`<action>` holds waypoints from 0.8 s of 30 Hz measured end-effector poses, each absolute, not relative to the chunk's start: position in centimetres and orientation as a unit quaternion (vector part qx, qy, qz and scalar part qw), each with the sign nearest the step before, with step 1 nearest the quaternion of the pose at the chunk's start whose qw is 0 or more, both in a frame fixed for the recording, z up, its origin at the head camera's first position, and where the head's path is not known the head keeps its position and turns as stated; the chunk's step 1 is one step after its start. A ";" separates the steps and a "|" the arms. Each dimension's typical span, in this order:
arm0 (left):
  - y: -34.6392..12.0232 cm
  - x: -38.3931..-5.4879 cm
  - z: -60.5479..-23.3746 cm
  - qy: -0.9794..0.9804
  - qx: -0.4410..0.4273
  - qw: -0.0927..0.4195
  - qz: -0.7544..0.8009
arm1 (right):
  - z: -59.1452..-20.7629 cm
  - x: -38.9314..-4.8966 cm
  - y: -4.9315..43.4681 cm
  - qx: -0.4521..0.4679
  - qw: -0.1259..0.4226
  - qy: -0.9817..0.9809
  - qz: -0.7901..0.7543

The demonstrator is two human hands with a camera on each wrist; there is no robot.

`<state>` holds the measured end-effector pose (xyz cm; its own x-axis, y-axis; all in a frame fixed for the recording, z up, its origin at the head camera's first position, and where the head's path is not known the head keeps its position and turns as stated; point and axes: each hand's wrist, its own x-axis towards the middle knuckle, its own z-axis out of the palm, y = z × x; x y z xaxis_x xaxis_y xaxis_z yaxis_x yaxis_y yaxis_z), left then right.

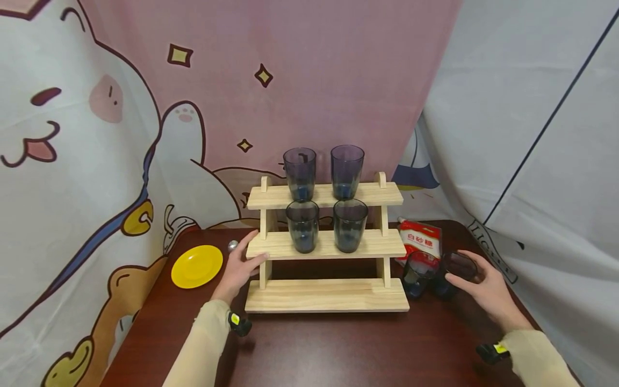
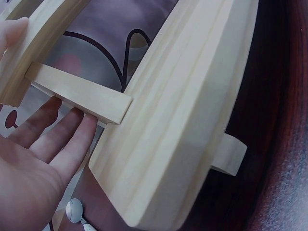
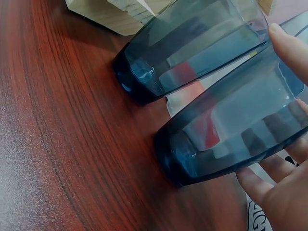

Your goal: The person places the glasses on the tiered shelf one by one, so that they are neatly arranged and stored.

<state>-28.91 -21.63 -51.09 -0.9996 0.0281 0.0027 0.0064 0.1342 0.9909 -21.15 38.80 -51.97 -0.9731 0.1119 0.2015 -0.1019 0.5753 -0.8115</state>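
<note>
A three-tier wooden shelf rack (image 1: 326, 296) stands on the table. My left hand (image 1: 238, 269) grips its left side, thumb on the middle board (image 2: 41, 41) and fingers against the upright (image 2: 79, 91). At the right, my right hand (image 1: 486, 290) holds a dark blue-tinted glass (image 3: 226, 130) near its rim, thumb on one side and fingers on the other. Close beside it stands a second tinted glass (image 3: 187, 53), by the rack's right end. Two glasses stand on the top board, one left (image 1: 300, 174) and one right (image 1: 346, 172); two more (image 1: 303, 228) (image 1: 350, 227) are on the middle board.
A yellow plate (image 1: 197, 267) lies at the table's left. Near my left hand is a spoon (image 2: 74, 210), partly hidden in the head view. A red and white packet (image 1: 420, 239) lies behind the right glasses. Printed cloth (image 1: 338, 70) hangs behind the table.
</note>
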 end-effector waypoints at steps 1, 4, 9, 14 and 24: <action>-21.6 -28.9 -51.1 0.753 0.011 0.009 0.658 | -51.9 -21.1 38.8 -0.007 0.117 -0.880 0.461; -21.6 -28.8 -50.9 0.753 0.011 0.011 0.658 | -51.9 -20.9 38.8 -0.020 0.118 -0.879 0.462; -21.5 -28.8 -50.8 0.755 0.009 0.011 0.656 | -52.0 -20.4 38.9 -0.034 0.122 -0.877 0.463; -21.6 -28.8 -50.9 0.756 0.008 0.011 0.655 | -52.0 -19.8 39.2 -0.045 0.123 -0.872 0.471; -21.4 -28.5 -50.6 0.752 0.007 0.013 0.659 | -51.0 -18.6 40.3 -0.023 0.155 -0.838 0.523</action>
<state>-28.49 -21.42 -50.60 -0.9996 0.0280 -0.0101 -0.0064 0.1309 0.9914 -18.58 40.28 -50.99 -0.9511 0.1999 0.2354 -0.1235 0.4526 -0.8831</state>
